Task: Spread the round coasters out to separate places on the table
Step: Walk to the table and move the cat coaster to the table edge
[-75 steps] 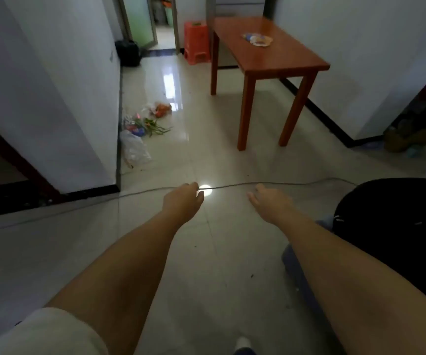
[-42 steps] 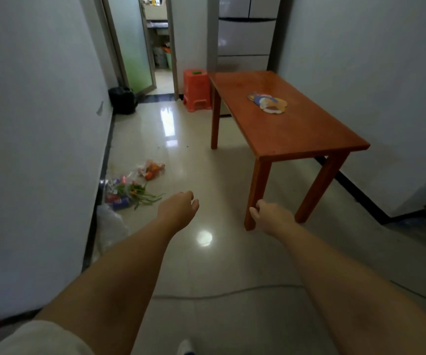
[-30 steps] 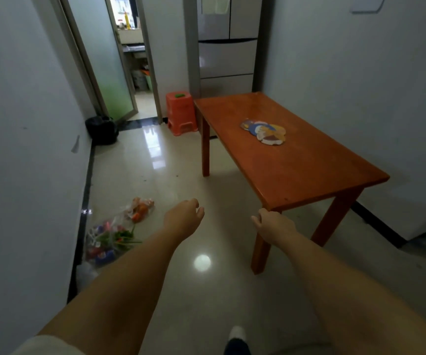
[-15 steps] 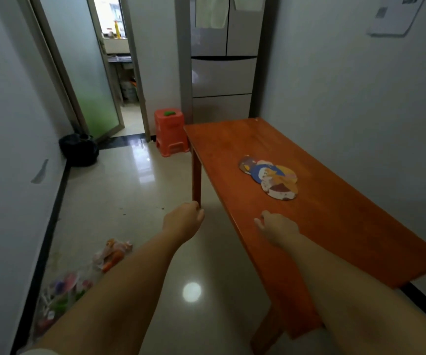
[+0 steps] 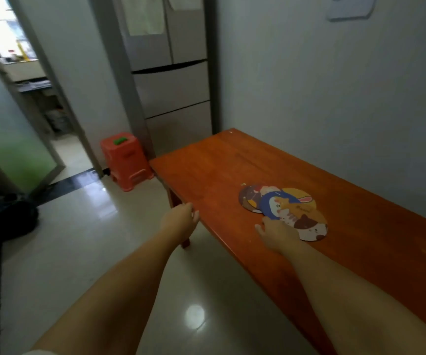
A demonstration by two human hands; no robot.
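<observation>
Several round coasters (image 5: pixel 285 210) with cartoon animal prints lie overlapping in one cluster on the reddish wooden table (image 5: pixel 219 170). My right hand (image 5: pixel 277 234) hovers over the table at the cluster's near-left edge, fingers loosely apart, holding nothing; whether it touches the nearest coaster I cannot tell. My left hand (image 5: pixel 179 220) hangs in the air beside the table's left edge, fingers relaxed and empty.
The table stands against the white wall on the right. A grey fridge (image 5: pixel 170 73) is behind it, with an orange plastic stool (image 5: pixel 126 161) to its left. A black bin (image 5: pixel 6 217) sits by the open doorway at far left. Glossy tiled floor lies below.
I have walked up to the table; the coasters are now close. My right hand has moved from the table's edge up to the near side of the cluster.
</observation>
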